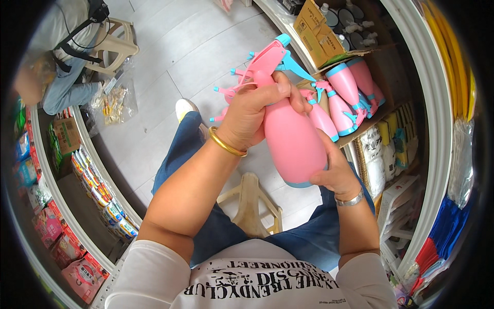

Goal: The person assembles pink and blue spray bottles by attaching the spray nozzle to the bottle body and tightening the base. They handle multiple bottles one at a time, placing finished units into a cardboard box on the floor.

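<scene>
A pink spray bottle [293,139] with a light-blue base, nozzle tip and trigger is held tilted in front of me. My left hand [252,110], a gold bangle on its wrist, is closed round the bottle's neck below the spray head. My right hand [337,172] grips the lower body near the base, thumb on the blue rim. Several pink nozzles [234,72] with blue tips stick out beside my left hand; whether that hand holds them too is hidden. To the right, similar pink spray bottles [342,108] lie in a cardboard box.
A beige plastic stool [247,201] stands between my legs. Shelves with packaged goods [105,201] line the left. An open carton [319,33] of bottles sits at the upper right, above white bundles [370,154]. Another person [67,67] is by a stool [116,46] at upper left.
</scene>
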Demonstrator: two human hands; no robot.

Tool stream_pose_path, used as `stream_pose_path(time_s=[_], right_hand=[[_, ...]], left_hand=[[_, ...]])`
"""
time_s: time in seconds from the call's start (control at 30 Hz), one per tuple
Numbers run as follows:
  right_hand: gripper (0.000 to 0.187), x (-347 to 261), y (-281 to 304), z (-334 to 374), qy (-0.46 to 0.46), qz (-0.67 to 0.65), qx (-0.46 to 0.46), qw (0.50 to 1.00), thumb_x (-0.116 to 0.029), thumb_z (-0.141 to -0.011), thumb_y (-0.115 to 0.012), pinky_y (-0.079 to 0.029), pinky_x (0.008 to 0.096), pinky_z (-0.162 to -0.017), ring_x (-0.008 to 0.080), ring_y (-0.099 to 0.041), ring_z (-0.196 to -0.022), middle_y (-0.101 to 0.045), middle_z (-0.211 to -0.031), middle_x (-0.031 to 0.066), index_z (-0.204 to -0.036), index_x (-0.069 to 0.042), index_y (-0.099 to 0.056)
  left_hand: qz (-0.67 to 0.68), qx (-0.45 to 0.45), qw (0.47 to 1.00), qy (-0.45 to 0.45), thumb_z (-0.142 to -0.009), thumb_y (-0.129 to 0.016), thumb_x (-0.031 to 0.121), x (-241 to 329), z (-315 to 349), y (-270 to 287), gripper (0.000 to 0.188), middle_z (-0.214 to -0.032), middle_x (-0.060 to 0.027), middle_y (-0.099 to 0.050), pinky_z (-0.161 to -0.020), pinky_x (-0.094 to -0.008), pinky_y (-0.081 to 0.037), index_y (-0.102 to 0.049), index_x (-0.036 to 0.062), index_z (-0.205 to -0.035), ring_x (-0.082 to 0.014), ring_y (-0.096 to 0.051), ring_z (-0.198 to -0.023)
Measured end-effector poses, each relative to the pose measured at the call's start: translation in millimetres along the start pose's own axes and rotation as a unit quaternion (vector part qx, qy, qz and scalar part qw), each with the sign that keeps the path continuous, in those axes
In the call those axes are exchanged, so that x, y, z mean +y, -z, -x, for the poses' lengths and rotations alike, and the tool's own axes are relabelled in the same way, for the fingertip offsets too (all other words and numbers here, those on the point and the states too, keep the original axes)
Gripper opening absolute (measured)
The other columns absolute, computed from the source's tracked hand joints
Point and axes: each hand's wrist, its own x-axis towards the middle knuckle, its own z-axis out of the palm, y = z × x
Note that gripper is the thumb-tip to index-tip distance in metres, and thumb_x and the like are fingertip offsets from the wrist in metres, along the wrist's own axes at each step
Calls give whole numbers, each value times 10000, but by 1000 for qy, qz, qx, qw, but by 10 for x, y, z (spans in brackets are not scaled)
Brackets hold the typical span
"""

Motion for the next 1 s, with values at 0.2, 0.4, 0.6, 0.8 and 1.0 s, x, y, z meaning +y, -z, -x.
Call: stream_pose_path(time_s=[0.2,0.4,0.6,0.8,1.0], right_hand=[[987,-10,-220,-20,155,377,129,904,-188,-610,-901,-424,399,-1039,279,-503,-1238,-506,-1329,169,-1417,26,-375],[1067,52,-194,-45,234,484,162,827,-192,-576,-923,-430,445,-1036,378,-468,-1264,-450,-1342,220,-1439,23,-334],[1011,101,-151,-24,167,270,159,935,-153,-629,-890,-423,431,-1042,325,-473,-1261,-427,-1348,194,-1447,24,-323],[993,87,-134,8,265,484,193,812,-95,-648,-845,-400,446,-1066,358,-446,-1282,-380,-1398,214,-1469,5,-295],[997,82,-169,-11,351,553,230,720,-95,-630,-852,-384,465,-1072,403,-420,-1280,-382,-1381,230,-1457,8,-305]], left_hand=[[-76,73,994,7,-921,-615,150,28,-2,-31,118,-882,-129,-694,-806,-370,-548,-578,52,-867,-213,-663,-848],[-85,108,990,-17,-926,-609,162,7,-20,-51,125,-915,-128,-695,-777,-361,-552,-571,47,-895,-200,-655,-841],[-92,112,989,-19,-1002,-518,233,27,-33,62,215,-943,-112,-686,-913,-448,-539,-596,63,-896,-275,-644,-1054],[-36,122,991,-29,-963,-576,171,59,-35,-52,157,-916,-143,-699,-867,-447,-563,-596,26,-906,-289,-687,-923],[-19,185,982,-30,-979,-561,206,41,-59,41,191,-951,-175,-704,-852,-443,-569,-604,21,-960,-275,-688,-893]])
